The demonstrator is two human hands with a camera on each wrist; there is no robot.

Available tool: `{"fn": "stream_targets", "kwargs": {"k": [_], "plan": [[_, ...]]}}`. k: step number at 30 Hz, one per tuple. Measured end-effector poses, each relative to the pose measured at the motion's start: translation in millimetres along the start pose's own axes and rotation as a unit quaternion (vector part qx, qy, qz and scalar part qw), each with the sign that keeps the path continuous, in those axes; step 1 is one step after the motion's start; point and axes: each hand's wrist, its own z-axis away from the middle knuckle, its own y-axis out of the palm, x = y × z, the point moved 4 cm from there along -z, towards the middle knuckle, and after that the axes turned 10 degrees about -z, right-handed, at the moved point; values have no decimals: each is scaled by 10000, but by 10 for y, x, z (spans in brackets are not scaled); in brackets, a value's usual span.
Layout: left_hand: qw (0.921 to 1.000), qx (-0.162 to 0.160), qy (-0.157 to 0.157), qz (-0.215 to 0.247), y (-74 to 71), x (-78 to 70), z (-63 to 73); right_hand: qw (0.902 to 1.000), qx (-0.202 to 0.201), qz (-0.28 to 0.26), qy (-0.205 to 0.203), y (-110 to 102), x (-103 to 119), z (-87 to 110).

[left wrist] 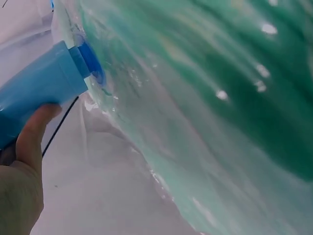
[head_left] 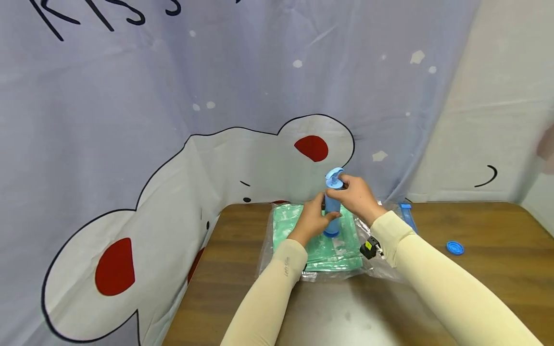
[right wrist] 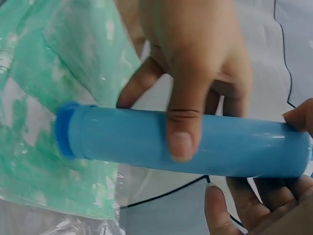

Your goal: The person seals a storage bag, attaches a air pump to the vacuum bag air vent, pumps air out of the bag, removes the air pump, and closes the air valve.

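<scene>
A blue hand pump (head_left: pixel 332 205) stands nearly upright, its base on a green plastic bag (head_left: pixel 318 257). My left hand (head_left: pixel 309 222) grips the middle of the barrel, with the thumb (right wrist: pixel 183 132) lying across it in the right wrist view. Higher up, my right hand (head_left: pixel 357 196) holds the barrel's upper end, just under the light blue handle (head_left: pixel 334 176). In the left wrist view the pump's darker blue foot (left wrist: pixel 93 61) meets the shiny bag surface. Clear plastic film surrounds the green bag.
To the right on the wooden table (head_left: pixel 489 293) lies a round blue cap (head_left: pixel 455 248). A blue strip-shaped piece (head_left: pixel 408 217) lies behind my right forearm. A printed curtain (head_left: pixel 259 168) hangs right behind the table's back edge.
</scene>
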Motion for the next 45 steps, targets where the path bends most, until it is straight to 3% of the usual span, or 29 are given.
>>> {"fn": "stream_targets", "kwargs": {"k": [5, 8, 14, 20, 24, 30, 34, 39, 45], "plan": [[9992, -213, -324, 57, 81, -20, 15, 9998, -145, -114, -109, 61, -142, 62], [9981, -339, -488, -162, 120, -54, 27, 9991, -416, -37, -121, 92, -158, 91], [9946, -627, -695, -457, 154, -108, 20, 9953, -963, 60, -78, 100, -86, 113], [9914, -913, -790, -498, 108, -144, -13, 9909, -1184, 441, -468, 30, 33, 70], [9946, -717, -631, -403, 48, -147, -17, 9919, -1005, 563, -541, -3, 58, 28], [9986, 274, -354, 290, -130, -98, -24, 9975, -264, 431, -488, -4, 94, -24], [9971, 696, -80, 287, -221, -86, -63, 9987, 161, 207, -448, 12, 130, -54], [9975, 681, -48, 174, -216, -61, -79, 9986, 213, 164, -449, 39, 126, -71], [9994, 240, -221, 112, -144, -33, -69, 9991, -173, -3, -394, 82, -12, -29]]}}
